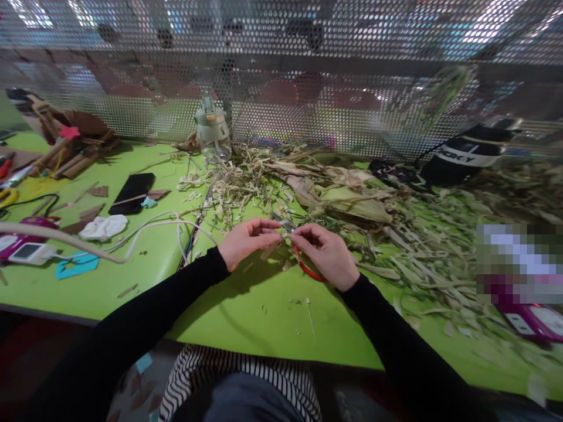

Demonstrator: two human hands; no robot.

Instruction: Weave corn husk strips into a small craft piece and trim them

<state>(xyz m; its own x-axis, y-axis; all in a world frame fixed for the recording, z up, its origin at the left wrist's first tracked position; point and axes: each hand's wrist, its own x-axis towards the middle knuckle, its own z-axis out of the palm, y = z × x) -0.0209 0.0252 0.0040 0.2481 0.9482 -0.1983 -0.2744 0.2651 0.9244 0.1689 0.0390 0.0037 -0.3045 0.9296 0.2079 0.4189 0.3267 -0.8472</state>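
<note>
Over the green table my left hand (253,240) and my right hand (323,249) meet almost fingertip to fingertip, both closed in a pinch. Between them is a small pale strip of dried corn husk (270,249), partly hidden by the fingers. Under my right hand lie scissors with red handles (310,272); their metal blades (285,224) show just beyond the fingertips. A heap of husk shreds (237,187) and larger dried corn husks (352,196) lies right behind my hands. Small scraps (310,316) are scattered in front of them.
A clear drinking bottle (213,132) stands by the perforated metal screen (281,105). On the left are a black phone (132,193), white cables (145,230) and a magenta power strip (33,230). Loose husk strips (431,275) and a black bottle (466,153) are on the right.
</note>
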